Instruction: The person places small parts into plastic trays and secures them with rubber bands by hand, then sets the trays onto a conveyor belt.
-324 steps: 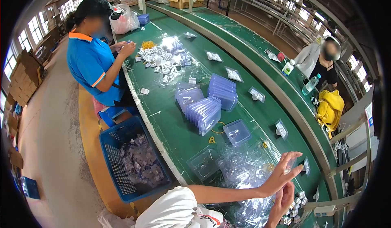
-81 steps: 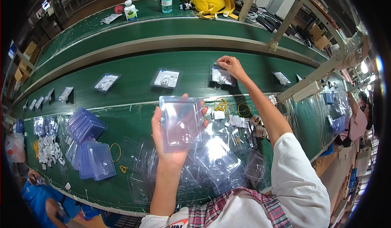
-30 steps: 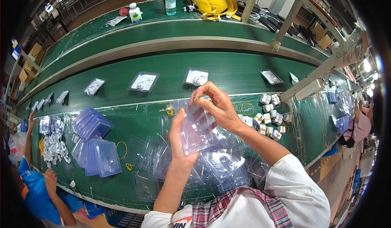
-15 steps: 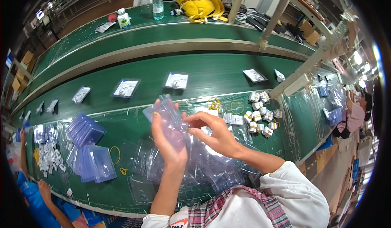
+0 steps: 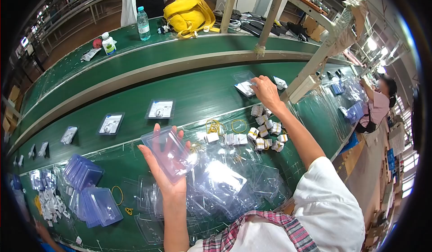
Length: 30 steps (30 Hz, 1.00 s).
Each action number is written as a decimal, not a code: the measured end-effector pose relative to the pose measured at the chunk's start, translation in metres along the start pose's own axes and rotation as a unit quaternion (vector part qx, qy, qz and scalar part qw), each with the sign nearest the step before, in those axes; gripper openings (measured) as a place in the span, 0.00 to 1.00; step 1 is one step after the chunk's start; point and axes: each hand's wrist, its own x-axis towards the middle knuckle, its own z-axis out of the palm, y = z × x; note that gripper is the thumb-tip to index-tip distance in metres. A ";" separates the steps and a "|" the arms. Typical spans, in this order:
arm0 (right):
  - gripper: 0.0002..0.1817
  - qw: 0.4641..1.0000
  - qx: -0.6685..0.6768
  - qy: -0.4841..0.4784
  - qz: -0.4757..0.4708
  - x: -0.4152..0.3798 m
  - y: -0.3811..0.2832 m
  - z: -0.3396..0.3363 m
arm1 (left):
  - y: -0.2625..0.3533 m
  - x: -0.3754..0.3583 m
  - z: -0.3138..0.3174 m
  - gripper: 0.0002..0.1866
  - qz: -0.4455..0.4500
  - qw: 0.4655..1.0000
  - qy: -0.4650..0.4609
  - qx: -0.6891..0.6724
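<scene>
My left hand (image 5: 166,180) is palm up under a clear plastic blister shell (image 5: 170,155), holding it with the fingers showing through. Reaching over the green belt, my right hand (image 5: 265,91) has its fingers closed at the edge of a package with a white printed card (image 5: 245,89). Another clear plastic shell (image 5: 243,77) lies against that package at the fingertips; the exact grip is partly hidden. Below my hands, a heap of clear shells (image 5: 225,184) spreads over the near worktop.
Packages with printed cards (image 5: 160,109) lie along the belt (image 5: 198,90). Banded white bundles (image 5: 269,135) and yellow rubber bands (image 5: 214,127) sit mid-table. Bluish shell stacks (image 5: 101,204) and white pieces (image 5: 53,207) are left. A post (image 5: 310,83) rises right; a person (image 5: 380,101) works beyond.
My right hand has left the shells at my left hand and reached forward right to a package on the belt. My left palm has opened flatter under its shell. The view has shifted right.
</scene>
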 end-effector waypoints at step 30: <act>0.08 0.980 -0.036 -0.191 0.040 0.012 -0.038 0.037 | -0.002 0.003 0.000 0.43 -0.038 0.999 -0.016 0.003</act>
